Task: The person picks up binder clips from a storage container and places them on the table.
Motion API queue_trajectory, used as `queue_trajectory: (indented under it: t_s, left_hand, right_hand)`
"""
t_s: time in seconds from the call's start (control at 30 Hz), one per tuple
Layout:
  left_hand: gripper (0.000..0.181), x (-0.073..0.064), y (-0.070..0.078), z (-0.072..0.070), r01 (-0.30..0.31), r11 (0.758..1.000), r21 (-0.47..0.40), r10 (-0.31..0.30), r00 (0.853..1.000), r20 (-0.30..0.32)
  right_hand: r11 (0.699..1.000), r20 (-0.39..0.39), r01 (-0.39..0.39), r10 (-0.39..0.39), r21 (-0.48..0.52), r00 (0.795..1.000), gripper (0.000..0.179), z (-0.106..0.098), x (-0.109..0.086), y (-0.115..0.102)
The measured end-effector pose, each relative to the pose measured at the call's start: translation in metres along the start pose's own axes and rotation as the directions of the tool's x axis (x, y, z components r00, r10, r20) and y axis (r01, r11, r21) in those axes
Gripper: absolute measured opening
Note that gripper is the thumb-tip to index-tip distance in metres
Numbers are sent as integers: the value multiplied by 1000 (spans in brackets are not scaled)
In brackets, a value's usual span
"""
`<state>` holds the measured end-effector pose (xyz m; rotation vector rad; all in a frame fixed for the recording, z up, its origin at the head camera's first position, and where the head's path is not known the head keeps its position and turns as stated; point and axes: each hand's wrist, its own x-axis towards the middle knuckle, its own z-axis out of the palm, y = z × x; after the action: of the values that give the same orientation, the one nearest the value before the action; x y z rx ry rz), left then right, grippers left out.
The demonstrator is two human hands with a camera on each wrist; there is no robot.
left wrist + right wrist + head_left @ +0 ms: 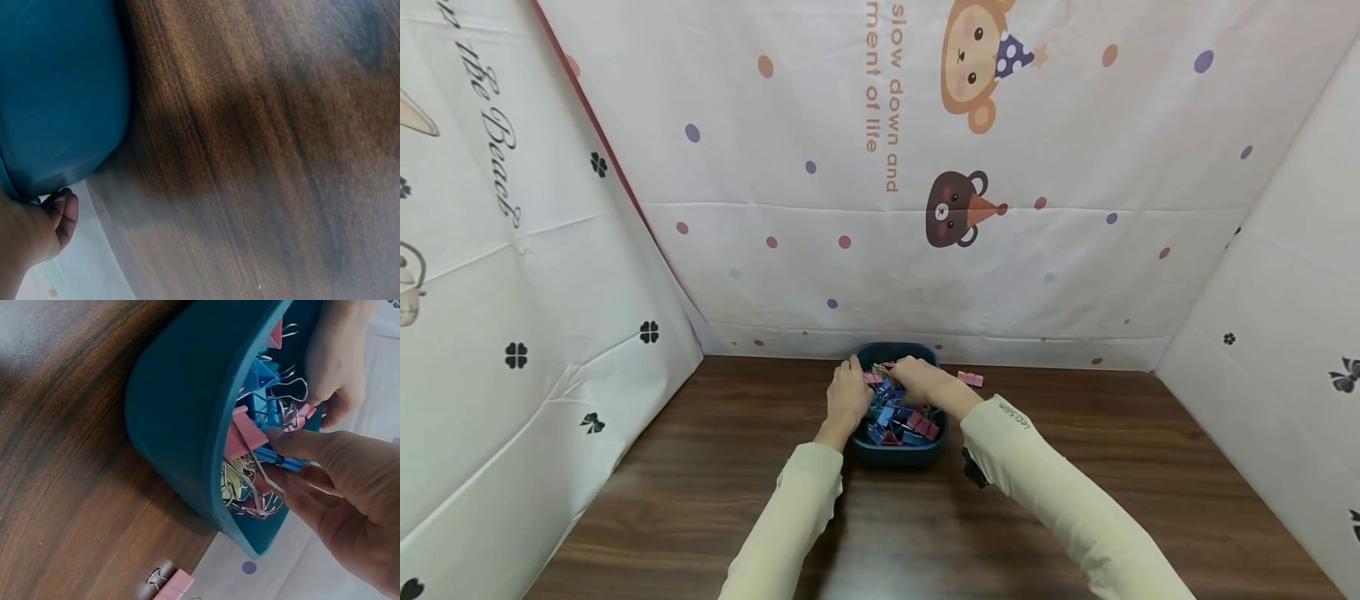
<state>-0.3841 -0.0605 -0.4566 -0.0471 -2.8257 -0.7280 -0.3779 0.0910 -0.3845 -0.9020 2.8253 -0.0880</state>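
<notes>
A dark teal plastic bin (895,456) on the table holds many binder clips (891,412) in blue, pink and other colours. My left hand (848,393) grips the bin's left rim; in the left wrist view, its fingers (65,215) curl by the rim. Inside the bin's far part, my right hand (922,383) reaches among the clips. The right wrist view has the right hand (356,494) with thumb and fingers around a blue binder clip (284,461). Close to that clip lies a pink binder clip (245,434) with wire handles.
One pink binder clip (970,379) lies on the brown wooden table (715,483), right of the bin. White printed cloth (820,275) rises behind the table and along both sides. A small black object (973,468) shows beneath the right sleeve.
</notes>
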Motion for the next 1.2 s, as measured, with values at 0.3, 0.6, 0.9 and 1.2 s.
queue_trajectory:
  t_s: [0.3, 0.6, 0.9, 1.2]
  left_hand:
    - [64, 1, 1, 0, -19, 1000, 0, 19, 1000, -16]
    - [65, 2, 0, 1, -5, 1000, -2, 5, 1000, -11]
    - [67, 1, 1, 2, 11, 1000, 4, -11, 1000, 7]
    - [64, 1, 0, 1, 5, 1000, -7, -5, 1000, 4]
  right_hand:
    - [1000, -33, -24, 25, 20, 999, 15, -10, -2, 2]
    - [1000, -45, -4, 5, 18, 999, 16, -14, -4, 4]
    - [1000, -59, -11, 12, 14, 998, 16, -19, -7, 1]
    - [997, -60, 15, -20, -70, 998, 23, -23, -10, -2]
